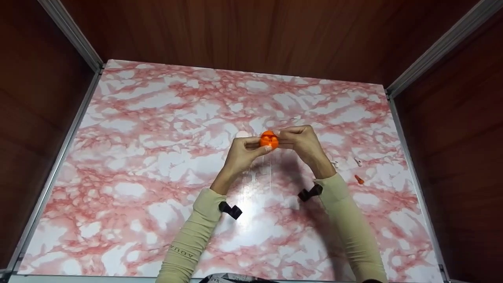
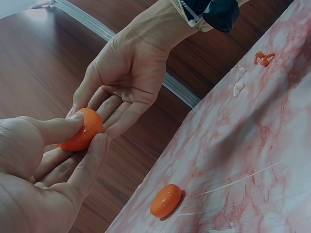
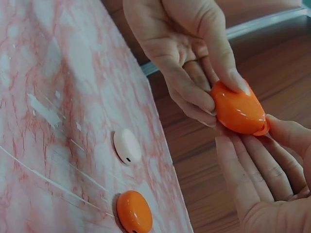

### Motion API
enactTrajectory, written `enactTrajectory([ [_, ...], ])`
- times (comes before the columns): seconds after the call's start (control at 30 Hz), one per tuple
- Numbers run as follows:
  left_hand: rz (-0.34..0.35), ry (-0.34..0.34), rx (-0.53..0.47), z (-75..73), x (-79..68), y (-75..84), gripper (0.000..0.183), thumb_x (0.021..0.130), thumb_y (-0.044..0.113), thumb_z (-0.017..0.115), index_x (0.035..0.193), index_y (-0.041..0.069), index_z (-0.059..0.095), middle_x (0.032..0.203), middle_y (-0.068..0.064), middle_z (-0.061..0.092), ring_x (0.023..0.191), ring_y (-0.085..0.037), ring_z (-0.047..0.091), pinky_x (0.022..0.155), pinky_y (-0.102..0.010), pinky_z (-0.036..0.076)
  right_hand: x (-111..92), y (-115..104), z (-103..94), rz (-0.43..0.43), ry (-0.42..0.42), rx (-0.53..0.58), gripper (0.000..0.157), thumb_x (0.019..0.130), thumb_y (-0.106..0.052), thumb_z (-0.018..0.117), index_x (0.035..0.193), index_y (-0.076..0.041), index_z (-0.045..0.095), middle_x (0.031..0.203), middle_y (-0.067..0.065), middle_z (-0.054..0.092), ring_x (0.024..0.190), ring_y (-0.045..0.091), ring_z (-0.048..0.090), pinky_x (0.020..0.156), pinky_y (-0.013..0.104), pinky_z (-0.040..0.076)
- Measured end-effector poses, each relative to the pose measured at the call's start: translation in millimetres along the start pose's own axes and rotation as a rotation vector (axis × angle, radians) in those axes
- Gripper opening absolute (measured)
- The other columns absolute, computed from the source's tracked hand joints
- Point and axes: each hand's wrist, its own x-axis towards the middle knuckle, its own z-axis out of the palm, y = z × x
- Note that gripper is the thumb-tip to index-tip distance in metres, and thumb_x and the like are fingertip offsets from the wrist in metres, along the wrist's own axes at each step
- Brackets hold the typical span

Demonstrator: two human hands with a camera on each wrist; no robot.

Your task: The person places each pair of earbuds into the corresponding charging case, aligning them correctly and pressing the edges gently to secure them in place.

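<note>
An orange earbud case (image 1: pixel 269 143) is held above the table, its lid raised in the head view. My left hand (image 1: pixel 239 155) grips the case body, thumb on one side and fingers behind. From the other side, my right hand (image 1: pixel 304 143) pinches the lid edge between thumb and fingers. The right wrist view shows the case's glossy underside, with my left thumb (image 3: pixel 221 53) pressed on it and my right thumb (image 3: pixel 286 133) at its rim. Whether earbuds sit inside is too small to tell.
On the marbled table (image 1: pixel 157 228) lie a second orange case (image 2: pixel 166 201) and a white case (image 3: pixel 127 146). Toward the right side are two white earbuds (image 2: pixel 238 89) and two orange earbuds (image 2: pixel 266 59). Brown panels (image 1: pixel 243 35) enclose the back and sides.
</note>
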Motion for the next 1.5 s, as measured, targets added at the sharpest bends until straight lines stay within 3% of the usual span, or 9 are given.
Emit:
enactTrajectory([
  [0.17, 0.012, -0.018, -0.048, -0.3, 0.1, 1.3, 0.029, 0.094, 0.011, 0.081, 0.120, -0.001, 0.078, 0.117, -0.020, 0.079, 0.108, -0.025, 0.078, 0.093, -0.031, 0.066, -3, 0, 1.5, -0.039, -0.025, 0.018, 0.017, 0.097, 0.002, 0.071, 0.110, 0.008, 0.079, 0.092, 0.012, 0.083, 0.083, 0.023, 0.082, 0.081, 0.038, 0.069],
  [0.3, 0.016, -0.017, -0.066, -0.7, 0.3, 1.3, 0.029, 0.094, 0.008, 0.079, 0.121, -0.003, 0.077, 0.118, -0.022, 0.078, 0.105, -0.023, 0.079, 0.093, -0.033, 0.067, -4, 3, 2.1, -0.083, -0.055, 0.003, 0.030, 0.095, -0.003, 0.076, 0.119, 0.014, 0.073, 0.099, 0.015, 0.083, 0.088, 0.026, 0.082, 0.085, 0.041, 0.068],
  [0.47, -0.002, -0.003, -0.075, -1.3, 0.5, 2.3, 0.030, 0.095, 0.008, 0.079, 0.122, -0.004, 0.076, 0.118, -0.023, 0.078, 0.100, -0.020, 0.079, 0.091, -0.031, 0.067, -5, 6, 1.5, -0.133, -0.073, -0.034, 0.031, 0.094, -0.006, 0.079, 0.119, 0.009, 0.075, 0.106, 0.015, 0.082, 0.095, 0.027, 0.081, 0.089, 0.042, 0.067],
  [0.67, -0.031, -0.012, -0.121, -2.0, 0.6, 3.0, 0.032, 0.096, 0.008, 0.077, 0.125, -0.004, 0.074, 0.120, -0.025, 0.076, 0.102, -0.021, 0.079, 0.092, -0.032, 0.067, -6, 9, 0.7, -0.150, -0.047, -0.045, 0.029, 0.090, -0.004, 0.082, 0.117, 0.006, 0.077, 0.109, 0.014, 0.082, 0.099, 0.026, 0.080, 0.090, 0.039, 0.067],
  [1.0, -0.054, -0.008, -0.134, -2.5, 1.1, 2.2, 0.034, 0.096, 0.007, 0.076, 0.127, -0.007, 0.072, 0.121, -0.026, 0.076, 0.102, -0.020, 0.080, 0.093, -0.032, 0.066, -8, 11, 2.0, -0.162, -0.016, -0.099, 0.049, 0.089, -0.008, 0.085, 0.125, 0.019, 0.066, 0.108, 0.012, 0.082, 0.097, 0.024, 0.081, 0.089, 0.037, 0.067],
  [1.3, -0.045, 0.032, -0.115, -2.9, 1.1, -0.4, 0.032, 0.096, 0.008, 0.077, 0.124, -0.007, 0.073, 0.117, -0.028, 0.076, 0.101, -0.022, 0.080, 0.091, -0.032, 0.067, -7, 15, 3.1, -0.170, -0.021, -0.124, 0.049, 0.088, -0.008, 0.086, 0.127, 0.015, 0.068, 0.113, 0.009, 0.081, 0.102, 0.021, 0.079, 0.092, 0.035, 0.066],
  [1.5, -0.058, 0.042, -0.138, -3.1, 1.1, -1.0, 0.033, 0.096, 0.009, 0.077, 0.124, -0.007, 0.073, 0.116, -0.028, 0.077, 0.099, -0.021, 0.080, 0.091, -0.032, 0.067, -7, 17, 4.7, -0.171, -0.037, -0.092, 0.038, 0.089, -0.003, 0.083, 0.123, 0.011, 0.073, 0.110, 0.006, 0.082, 0.102, 0.021, 0.079, 0.092, 0.034, 0.067],
])
